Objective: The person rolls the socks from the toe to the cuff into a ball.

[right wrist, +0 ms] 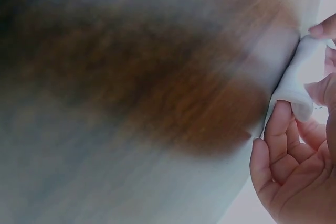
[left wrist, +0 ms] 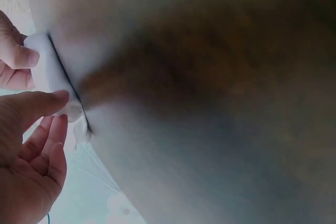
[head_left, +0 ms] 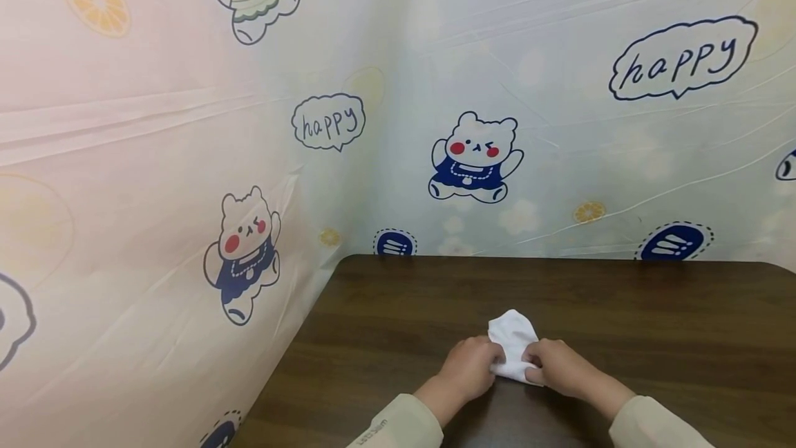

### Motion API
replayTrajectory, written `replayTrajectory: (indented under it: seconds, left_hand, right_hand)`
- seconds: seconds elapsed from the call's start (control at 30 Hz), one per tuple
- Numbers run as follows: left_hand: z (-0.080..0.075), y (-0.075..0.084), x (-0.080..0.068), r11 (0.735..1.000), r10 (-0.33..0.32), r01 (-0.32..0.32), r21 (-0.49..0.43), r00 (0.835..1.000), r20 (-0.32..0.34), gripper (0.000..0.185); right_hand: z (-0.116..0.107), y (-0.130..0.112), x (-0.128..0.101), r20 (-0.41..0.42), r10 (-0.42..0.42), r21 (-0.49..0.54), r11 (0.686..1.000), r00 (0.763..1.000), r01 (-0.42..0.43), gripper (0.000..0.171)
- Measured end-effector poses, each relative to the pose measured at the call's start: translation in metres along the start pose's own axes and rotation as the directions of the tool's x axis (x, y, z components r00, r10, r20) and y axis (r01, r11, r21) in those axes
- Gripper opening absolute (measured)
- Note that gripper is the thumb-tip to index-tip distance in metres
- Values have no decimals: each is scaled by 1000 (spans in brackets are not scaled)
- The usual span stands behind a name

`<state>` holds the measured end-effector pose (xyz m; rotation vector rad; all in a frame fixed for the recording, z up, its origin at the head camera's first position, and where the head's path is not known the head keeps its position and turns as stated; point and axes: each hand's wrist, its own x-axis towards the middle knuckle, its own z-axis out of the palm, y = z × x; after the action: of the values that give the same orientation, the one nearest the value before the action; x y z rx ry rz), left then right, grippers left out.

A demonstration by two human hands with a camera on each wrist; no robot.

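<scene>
White cloth (head_left: 513, 346) lying on dark wooden tabletop (head_left: 653, 323), lower centre of head view, already bunched into small compact wad. Left hand (head_left: 468, 368) pinching its left edge, fingers (left wrist: 32, 104) curling round cloth. Right hand (head_left: 557, 367) gripping right edge, fingers (right wrist: 278, 129) curling under fold. Far tip of cloth sticking out loose toward cartoon-bear backdrop (head_left: 475, 157). Judging: folding partly done, final tuck remaining.

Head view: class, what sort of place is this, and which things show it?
Probably a home or makeshift work corner: a dark wooden table backed by plastic sheeting printed with cartoon bears, where both hands hold a small white cloth.
</scene>
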<state>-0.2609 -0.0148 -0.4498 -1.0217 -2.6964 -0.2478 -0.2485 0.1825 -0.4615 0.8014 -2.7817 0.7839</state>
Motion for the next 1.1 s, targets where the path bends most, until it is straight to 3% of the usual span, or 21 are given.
replayTrajectory:
  seconds: [0.13, 0.23, 0.4, 0.57, 0.8, 1.1]
  left_hand:
    - [1, 0, 4, 1000, -13, 13, -2, 1000, 9, 19]
    - [3, -3, 6, 996, -47, 48, -80, 999, 15, 17]
    - [2, -7, 12, 967, -127, 133, -219, 991, 39, 13]
    - [-1, -8, 17, 936, -182, 200, -290, 979, 88, 12]
    - [-2, -11, 19, 918, -218, 248, -309, 968, 128, 12]
    - [-4, -10, 20, 897, -240, 285, -339, 956, 168, 10]
  right_hand:
    - [-1, -3, -2, -16, 12, -17, 1000, 1000, -12, 11]
    - [-3, -5, -4, -45, 19, -70, 997, 999, -22, 14]
    - [-5, -7, -7, -148, -29, -223, 975, 989, -5, 28]
    - [-6, -9, -10, -198, -102, -317, 948, 975, 35, 37]
    - [-6, -11, -11, -210, -200, -357, 927, 957, 115, 40]
    - [-5, -6, -8, -163, -232, -339, 926, 959, 166, 33]
